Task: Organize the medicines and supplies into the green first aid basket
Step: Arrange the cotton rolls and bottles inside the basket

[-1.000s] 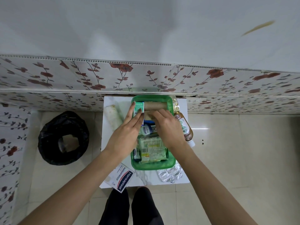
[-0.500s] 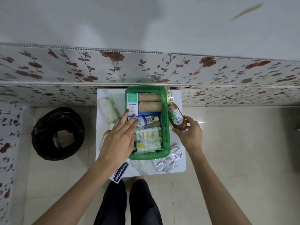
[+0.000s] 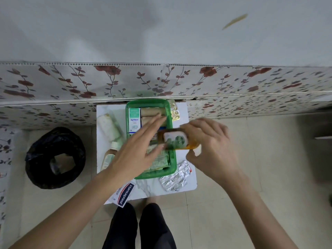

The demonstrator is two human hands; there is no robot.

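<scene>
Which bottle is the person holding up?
The amber bottle with the white and green label, held sideways over the green basket in the right hand. The other bottle lies on the table, left of the basket.

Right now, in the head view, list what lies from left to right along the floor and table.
Black bin bag → white wrapped roll → green plastic first aid basket → amber bottle with a white label in the right hand.

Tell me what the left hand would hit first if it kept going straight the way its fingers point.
Probably the tan bandage rolls at the far end of the green basket: the left hand points up and right over them. How high it hovers is unclear from this single view.
</scene>
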